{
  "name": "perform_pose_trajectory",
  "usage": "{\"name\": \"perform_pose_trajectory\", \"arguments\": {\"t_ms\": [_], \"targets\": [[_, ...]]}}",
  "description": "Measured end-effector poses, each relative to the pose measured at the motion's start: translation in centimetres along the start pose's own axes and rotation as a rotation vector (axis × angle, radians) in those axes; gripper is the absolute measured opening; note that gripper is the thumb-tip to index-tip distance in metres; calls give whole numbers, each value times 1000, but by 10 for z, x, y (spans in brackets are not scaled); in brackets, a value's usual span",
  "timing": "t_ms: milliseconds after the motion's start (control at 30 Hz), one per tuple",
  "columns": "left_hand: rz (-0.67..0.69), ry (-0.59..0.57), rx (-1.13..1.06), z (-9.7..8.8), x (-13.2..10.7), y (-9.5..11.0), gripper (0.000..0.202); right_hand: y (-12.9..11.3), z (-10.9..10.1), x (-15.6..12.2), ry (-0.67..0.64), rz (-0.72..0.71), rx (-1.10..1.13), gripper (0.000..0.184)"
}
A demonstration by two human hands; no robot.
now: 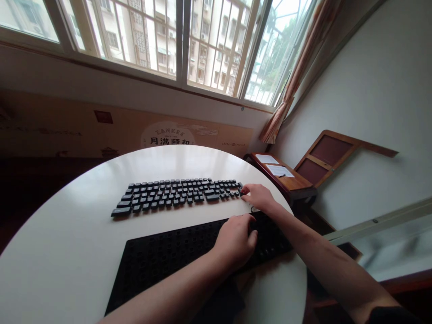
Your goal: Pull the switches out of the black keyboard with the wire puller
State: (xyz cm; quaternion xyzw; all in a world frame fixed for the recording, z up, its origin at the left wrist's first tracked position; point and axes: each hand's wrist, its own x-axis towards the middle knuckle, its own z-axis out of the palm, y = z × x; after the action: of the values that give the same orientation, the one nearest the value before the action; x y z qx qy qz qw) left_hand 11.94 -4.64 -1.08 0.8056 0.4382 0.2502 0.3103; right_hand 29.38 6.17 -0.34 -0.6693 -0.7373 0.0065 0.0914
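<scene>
On the round white table (67, 252) several black keycaps (175, 194) lie laid out in keyboard rows. Nearer me lies a bare black keyboard base (168, 254) with its key sockets showing. My right hand (258, 196) reaches to the right end of the keycap rows, fingers pinched on a keycap there. My left hand (236, 240) rests on the right part of the keyboard base, fingers curled down against it; what is under them is hidden.
A wooden chair (297, 180) with papers on its seat stands right of the table, against the white wall. A printed cardboard panel (135, 135) leans under the barred window (175, 40). A curtain (290, 99) hangs in the corner.
</scene>
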Motion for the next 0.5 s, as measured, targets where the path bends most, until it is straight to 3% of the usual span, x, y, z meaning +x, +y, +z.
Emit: {"name": "perform_pose_trajectory", "arguments": {"t_ms": [133, 333, 433, 500], "targets": [[9, 3, 18, 1, 0, 0, 29, 9, -19, -11, 122, -31, 13, 20], [54, -3, 49, 3, 1, -4, 25, 30, -85, -56, 561, -270, 246, 43], [77, -2, 72, 4, 3, -5, 22, 35, -112, -88, 623, -229, 333, 58], [101, -16, 93, -1, 4, 0, 21, 35, -121, -106, 576, -141, 452, 66]]}}
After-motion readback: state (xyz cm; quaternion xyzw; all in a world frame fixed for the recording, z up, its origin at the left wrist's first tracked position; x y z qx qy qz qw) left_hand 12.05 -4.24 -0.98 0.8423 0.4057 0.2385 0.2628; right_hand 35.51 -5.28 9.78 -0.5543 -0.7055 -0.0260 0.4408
